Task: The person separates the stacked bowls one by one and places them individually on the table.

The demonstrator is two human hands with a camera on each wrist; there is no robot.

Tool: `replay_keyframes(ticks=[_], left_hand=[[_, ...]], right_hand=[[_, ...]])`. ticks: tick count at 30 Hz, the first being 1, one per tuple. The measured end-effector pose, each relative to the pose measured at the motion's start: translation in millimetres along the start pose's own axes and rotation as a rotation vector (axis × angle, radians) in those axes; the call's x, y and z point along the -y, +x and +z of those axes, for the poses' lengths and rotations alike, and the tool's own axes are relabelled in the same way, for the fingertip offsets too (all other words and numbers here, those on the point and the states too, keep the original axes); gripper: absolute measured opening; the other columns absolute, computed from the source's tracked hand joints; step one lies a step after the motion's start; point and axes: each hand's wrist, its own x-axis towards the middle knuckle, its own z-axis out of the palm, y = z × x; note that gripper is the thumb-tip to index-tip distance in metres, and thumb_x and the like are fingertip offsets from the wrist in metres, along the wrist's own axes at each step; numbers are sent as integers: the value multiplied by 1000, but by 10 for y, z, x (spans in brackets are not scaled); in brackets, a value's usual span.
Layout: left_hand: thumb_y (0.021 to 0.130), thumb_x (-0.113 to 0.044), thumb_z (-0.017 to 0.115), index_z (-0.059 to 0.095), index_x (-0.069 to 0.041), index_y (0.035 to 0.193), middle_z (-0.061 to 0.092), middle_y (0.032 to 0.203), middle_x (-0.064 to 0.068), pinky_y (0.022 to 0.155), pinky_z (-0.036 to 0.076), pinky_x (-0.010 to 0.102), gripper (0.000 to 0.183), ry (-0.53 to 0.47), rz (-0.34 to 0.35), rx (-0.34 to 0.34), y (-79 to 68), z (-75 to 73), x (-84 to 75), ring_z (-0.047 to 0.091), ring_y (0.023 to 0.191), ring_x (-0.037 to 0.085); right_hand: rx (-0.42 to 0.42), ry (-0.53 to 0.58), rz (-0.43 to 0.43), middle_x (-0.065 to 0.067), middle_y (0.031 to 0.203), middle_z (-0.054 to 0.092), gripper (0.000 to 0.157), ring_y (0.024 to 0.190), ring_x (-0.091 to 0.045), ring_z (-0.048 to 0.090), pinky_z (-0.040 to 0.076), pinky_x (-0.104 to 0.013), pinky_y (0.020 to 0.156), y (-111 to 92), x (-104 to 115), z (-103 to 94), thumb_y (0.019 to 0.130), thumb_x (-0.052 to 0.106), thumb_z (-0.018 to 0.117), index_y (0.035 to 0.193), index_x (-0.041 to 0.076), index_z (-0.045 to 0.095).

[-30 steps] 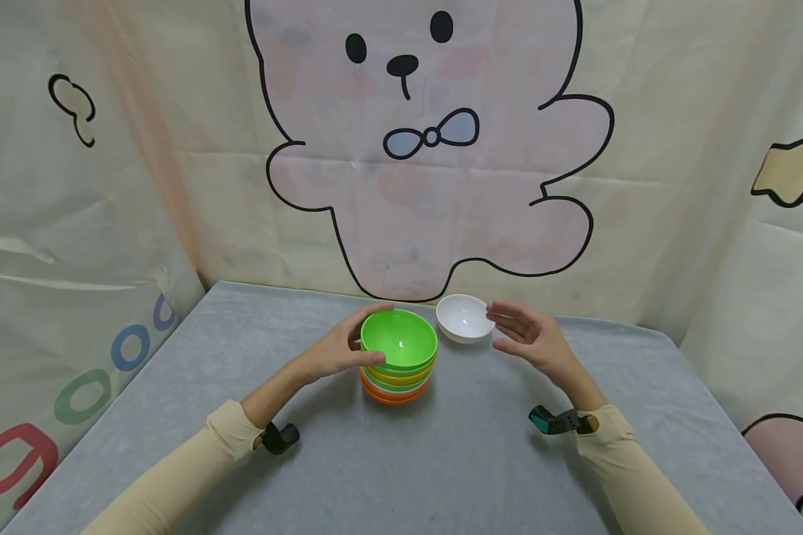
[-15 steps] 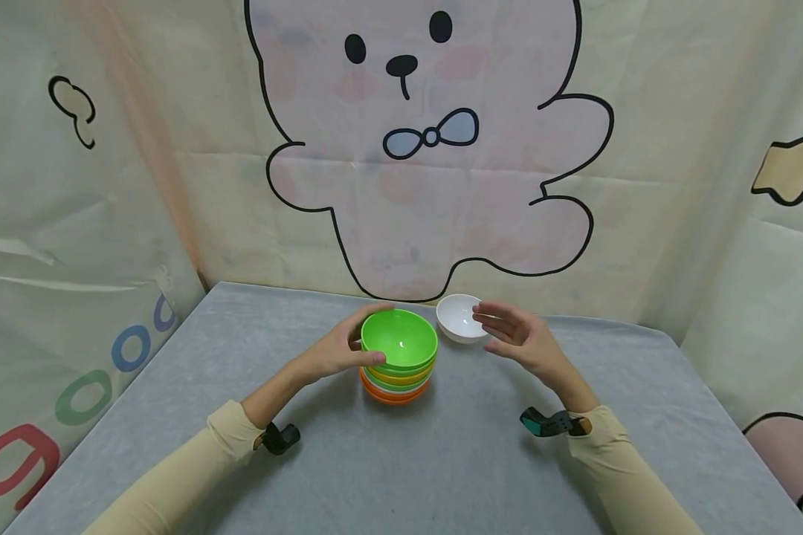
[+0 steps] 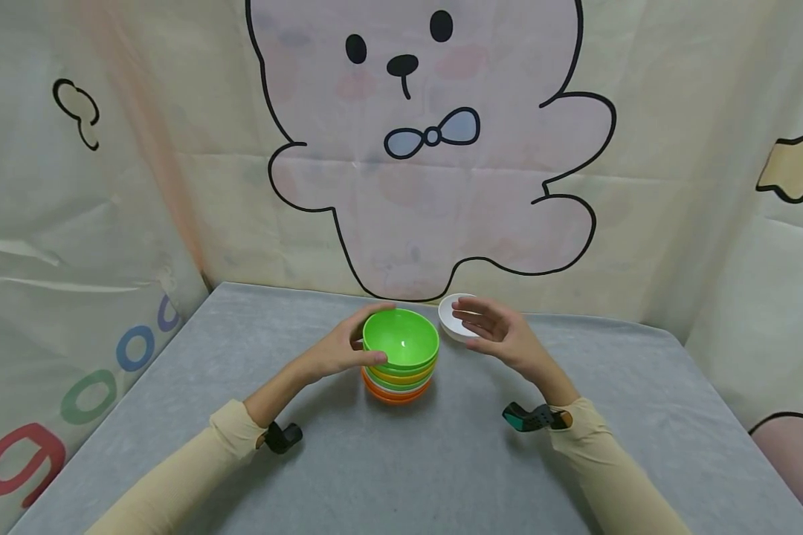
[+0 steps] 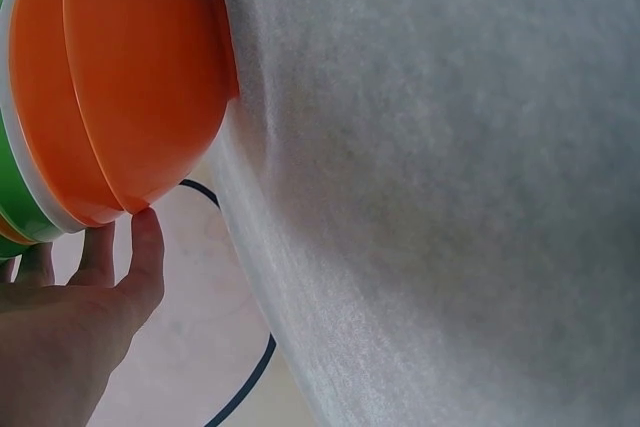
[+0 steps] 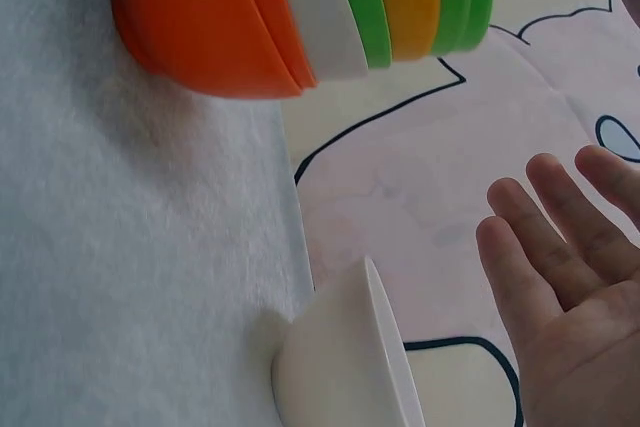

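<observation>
A stack of nested bowls stands upright on the table, light green on top, with yellow, green, white and orange below. My left hand holds its left side, thumb on the near side and fingers curving round the far side. In the left wrist view, the fingertips touch the lower bowls. Just right of the stack, my right hand hovers with fingers spread and nothing in it. Behind that hand lies a single white bowl, partly covered by it in the head view; the right wrist view shows the white bowl upright.
A grey cloth covers the table. At its back edge hangs a curtain printed with a cartoon bear, and more printed curtain closes off the left side. Each wrist wears a dark strap.
My right hand has moved left toward the stack and now overlaps more of the white bowl. The left hand and the stack have stayed in place.
</observation>
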Motion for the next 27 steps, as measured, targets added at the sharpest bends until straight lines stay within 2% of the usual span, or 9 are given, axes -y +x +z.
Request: replay_keyframes(ticks=[4, 13, 17, 22, 27], left_hand=[[91, -29, 78, 35, -21, 158, 45, 147, 9, 104, 44, 46, 80, 0, 3, 6, 14, 8, 3, 49, 130, 28], [89, -31, 80, 29, -15, 160, 44, 147, 10, 104, 43, 48, 88, 2, -19, 23, 2, -19, -12, 47, 132, 29], [86, -32, 84, 29, -19, 160, 45, 147, 9, 103, 44, 49, 93, -1, -28, 35, -10, -42, -21, 48, 132, 29], [83, -32, 87, 29, -25, 159, 46, 146, 7, 103, 44, 49, 96, -7, -25, 46, -13, -48, -18, 48, 132, 26], [83, -31, 86, 28, -21, 160, 46, 147, 7, 103, 44, 49, 97, -19, -10, 61, -10, -45, 5, 48, 132, 26]], right_hand=[[24, 18, -1, -32, 144, 46, 64, 134, -43, 46, 39, -44, 107, 45, 5, 56, 89, -6, 75, 146, -7, 45], [86, 51, 12, -24, 149, 43, 69, 139, -42, 40, 35, -49, 109, 132, -3, 195, 90, 1, 77, 149, -5, 41], [113, 58, 16, -21, 151, 43, 71, 141, -41, 37, 33, -52, 110, 176, -4, 257, 90, 1, 77, 150, -6, 39], [134, 56, 28, -21, 152, 41, 73, 143, -40, 35, 32, -46, 112, 212, -23, 324, 90, 0, 77, 151, -6, 37], [144, 53, 16, -21, 154, 39, 77, 143, -38, 34, 31, -41, 113, 225, -50, 376, 90, 7, 79, 152, -6, 35]])
